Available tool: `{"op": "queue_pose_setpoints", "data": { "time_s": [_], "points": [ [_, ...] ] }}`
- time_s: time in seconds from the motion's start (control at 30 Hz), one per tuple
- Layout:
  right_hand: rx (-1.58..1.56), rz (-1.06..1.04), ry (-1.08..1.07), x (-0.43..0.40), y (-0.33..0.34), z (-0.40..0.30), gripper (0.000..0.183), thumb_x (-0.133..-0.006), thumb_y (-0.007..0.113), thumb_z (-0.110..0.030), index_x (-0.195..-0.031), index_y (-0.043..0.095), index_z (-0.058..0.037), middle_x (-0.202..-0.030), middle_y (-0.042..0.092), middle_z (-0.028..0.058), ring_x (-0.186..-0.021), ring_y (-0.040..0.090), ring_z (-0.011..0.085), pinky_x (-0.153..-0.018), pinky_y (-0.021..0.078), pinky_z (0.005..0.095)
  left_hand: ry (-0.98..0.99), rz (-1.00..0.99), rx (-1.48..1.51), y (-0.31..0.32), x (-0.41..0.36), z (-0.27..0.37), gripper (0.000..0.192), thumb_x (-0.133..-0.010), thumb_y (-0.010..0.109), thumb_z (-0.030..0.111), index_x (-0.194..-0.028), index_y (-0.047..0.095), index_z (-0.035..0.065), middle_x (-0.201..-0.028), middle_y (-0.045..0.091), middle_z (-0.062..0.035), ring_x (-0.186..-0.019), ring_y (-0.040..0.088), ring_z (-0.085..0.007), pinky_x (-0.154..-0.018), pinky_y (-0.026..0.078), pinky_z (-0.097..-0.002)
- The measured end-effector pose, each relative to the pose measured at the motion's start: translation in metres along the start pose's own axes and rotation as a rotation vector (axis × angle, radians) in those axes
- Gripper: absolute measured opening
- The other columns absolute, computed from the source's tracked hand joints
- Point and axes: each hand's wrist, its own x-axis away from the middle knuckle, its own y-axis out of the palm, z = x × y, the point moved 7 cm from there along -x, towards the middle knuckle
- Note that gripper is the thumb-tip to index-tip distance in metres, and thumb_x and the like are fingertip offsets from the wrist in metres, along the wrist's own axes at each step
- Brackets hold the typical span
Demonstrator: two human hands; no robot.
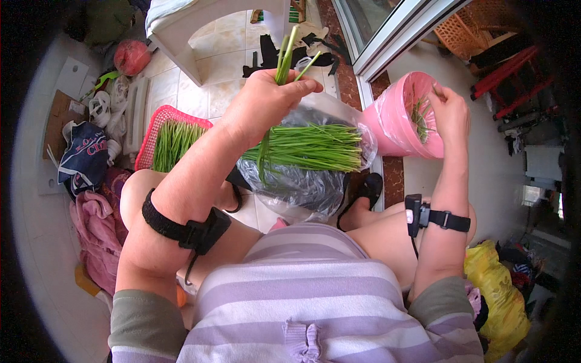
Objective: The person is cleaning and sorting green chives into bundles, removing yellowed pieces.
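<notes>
My left hand [277,95] grips a few garlic chives [284,59]; their pale cut ends point up and the green leaves hang below the wrist. Under it, a thick pile of chives [313,147] lies on a clear plastic bag [295,190], pale ends to the right. Over the mouth of a pink bucket [386,120], my right hand [451,113] pinches a small plant scrap [437,92] between its fingertips. Inside the bucket's clear liner are thin green and brownish trimmings [422,118]. More chives [174,143] stand packed in a pink plastic basket [146,140] at left, partly behind my left forearm.
A white stool-like stand [174,41] rises beyond the basket. Black cloth pieces [272,54] lie on the tiles. A sliding door frame [386,41] runs behind the bucket. Bags [86,154] and a pink towel [93,218] are heaped left; a yellow bag [494,290] is lower right.
</notes>
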Motion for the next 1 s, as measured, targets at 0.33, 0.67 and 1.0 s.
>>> {"op": "queue_pose_setpoints", "data": {
  "time_s": [0.33, 0.67, 1.0],
  "points": [
    [-0.292, -0.588, -0.252, 0.059, 0.103, -0.068, 0.018, -0.073, 0.068, -0.023, -0.084, 0.069, -0.0092, -0.080, 0.066, 0.0130, -0.076, 0.065, 0.0268, -0.071, 0.0499, 0.0365, 0.149, 0.060, -0.357, -0.003, 0.002, 0.007, 0.025, -0.083, 0.069, 0.029, -0.083, 0.067, 0.0045, -0.062, 0.050, 0.0050, -0.056, 0.043, -0.0046, -0.051, 0.033, -0.0224],
    [-0.137, -0.656, -0.490, 0.091, 0.156, -0.090, 0.015, -0.069, 0.070, -0.013, -0.077, 0.061, -0.0042, -0.074, 0.062, 0.0101, -0.072, 0.062, 0.0260, -0.066, 0.0477, 0.0369, 0.171, 0.076, -0.439, -0.007, -0.001, 0.006, 0.025, -0.084, 0.067, 0.028, -0.087, 0.068, 0.0036, -0.064, 0.053, 0.0035, -0.059, 0.046, -0.0056, -0.054, 0.037, -0.0230],
    [-0.169, -0.627, -0.514, 0.094, 0.151, -0.093, 0.008, -0.071, 0.066, -0.014, -0.074, 0.062, -0.0078, -0.080, 0.063, 0.0113, -0.083, 0.061, 0.0309, -0.072, 0.0460, 0.0413, 0.171, 0.060, -0.484, -0.002, -0.001, 0.009, 0.023, -0.086, 0.065, 0.026, -0.088, 0.068, 0.0037, -0.064, 0.053, 0.0030, -0.060, 0.046, -0.0058, -0.055, 0.037, -0.0232]
  ]
}}
